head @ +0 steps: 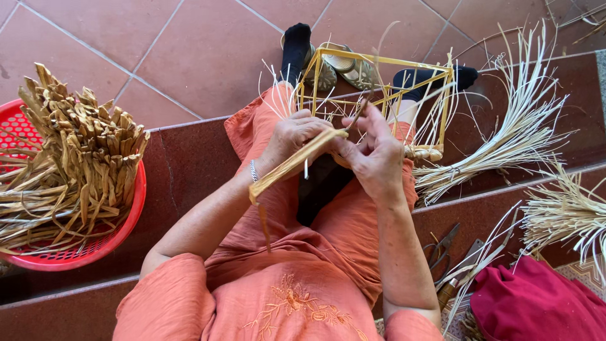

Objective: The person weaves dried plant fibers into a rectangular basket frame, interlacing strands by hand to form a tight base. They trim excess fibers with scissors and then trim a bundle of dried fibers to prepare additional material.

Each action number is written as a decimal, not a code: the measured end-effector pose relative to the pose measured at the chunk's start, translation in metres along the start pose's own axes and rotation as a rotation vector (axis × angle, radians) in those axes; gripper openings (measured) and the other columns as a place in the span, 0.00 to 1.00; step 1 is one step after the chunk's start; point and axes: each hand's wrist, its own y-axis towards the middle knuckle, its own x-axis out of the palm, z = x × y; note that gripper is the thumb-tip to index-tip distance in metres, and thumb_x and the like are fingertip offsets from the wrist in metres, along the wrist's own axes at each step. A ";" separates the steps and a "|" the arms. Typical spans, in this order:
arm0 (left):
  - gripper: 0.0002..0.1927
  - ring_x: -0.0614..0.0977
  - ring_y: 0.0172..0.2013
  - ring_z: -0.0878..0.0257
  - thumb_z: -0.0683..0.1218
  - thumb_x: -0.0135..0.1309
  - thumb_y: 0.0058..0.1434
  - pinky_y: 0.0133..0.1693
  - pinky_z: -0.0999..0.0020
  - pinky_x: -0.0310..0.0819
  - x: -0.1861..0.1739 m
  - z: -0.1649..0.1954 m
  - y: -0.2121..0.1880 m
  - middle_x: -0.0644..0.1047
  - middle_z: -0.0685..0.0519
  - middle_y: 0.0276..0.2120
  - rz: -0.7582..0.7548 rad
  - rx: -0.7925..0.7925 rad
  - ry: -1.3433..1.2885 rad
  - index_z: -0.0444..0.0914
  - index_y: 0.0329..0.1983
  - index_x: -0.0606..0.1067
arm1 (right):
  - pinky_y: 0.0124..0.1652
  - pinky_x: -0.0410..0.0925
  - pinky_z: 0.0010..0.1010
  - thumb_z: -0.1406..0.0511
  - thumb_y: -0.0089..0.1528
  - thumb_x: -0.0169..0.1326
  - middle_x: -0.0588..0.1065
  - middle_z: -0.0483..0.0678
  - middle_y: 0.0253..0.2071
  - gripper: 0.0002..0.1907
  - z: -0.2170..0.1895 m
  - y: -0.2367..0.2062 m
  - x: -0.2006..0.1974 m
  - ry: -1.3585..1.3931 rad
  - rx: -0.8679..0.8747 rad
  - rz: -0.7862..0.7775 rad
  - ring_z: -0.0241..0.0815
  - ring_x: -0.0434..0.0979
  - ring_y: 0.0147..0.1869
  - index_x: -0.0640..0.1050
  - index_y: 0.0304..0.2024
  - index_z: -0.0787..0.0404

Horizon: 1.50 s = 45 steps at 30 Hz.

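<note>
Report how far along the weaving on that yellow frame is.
Done: the frame is assembled, its sides mostly bare, with fibres at its lower right corner. In hand: the left hand and right hand work a flat strip. Left: the fibre bundles and basket of dried strips lie unused.

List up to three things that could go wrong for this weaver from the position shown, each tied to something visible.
1. The flat tan strip pinched between the left hand and right hand is bent; it may crease or split.
2. The yellow stick frame leans on the legs with nothing seen holding it, so a tug could tip it.
3. The metal scissors lie near the right elbow; a backward move might knock them.
</note>
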 end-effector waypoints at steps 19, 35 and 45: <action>0.06 0.81 0.30 0.64 0.41 0.63 0.62 0.32 0.69 0.74 -0.016 0.038 0.032 0.80 0.50 0.28 -0.027 -0.233 0.042 0.34 0.33 0.78 | 0.41 0.81 0.39 0.68 0.67 0.56 0.81 0.58 0.40 0.08 0.069 -0.087 -0.016 0.768 0.225 0.314 0.47 0.86 0.39 0.79 0.46 0.66; 0.06 0.83 0.39 0.68 0.39 0.61 0.65 0.40 0.71 0.78 -0.025 0.014 0.025 0.83 0.50 0.38 -0.221 -0.106 -0.192 0.33 0.44 0.81 | 0.38 0.72 0.31 0.62 0.68 0.63 0.81 0.49 0.41 0.10 -0.006 -0.094 -0.043 -0.668 -0.381 0.418 0.41 0.81 0.39 0.80 0.47 0.61; 0.05 0.76 0.19 0.73 0.42 0.61 0.63 0.22 0.75 0.71 -0.018 0.026 0.038 0.80 0.56 0.23 -0.215 -0.728 -0.388 0.35 0.40 0.81 | 0.44 0.68 0.38 0.69 0.63 0.65 0.76 0.48 0.38 0.12 0.012 -0.031 -0.017 -0.891 -0.678 0.192 0.47 0.74 0.43 0.81 0.49 0.62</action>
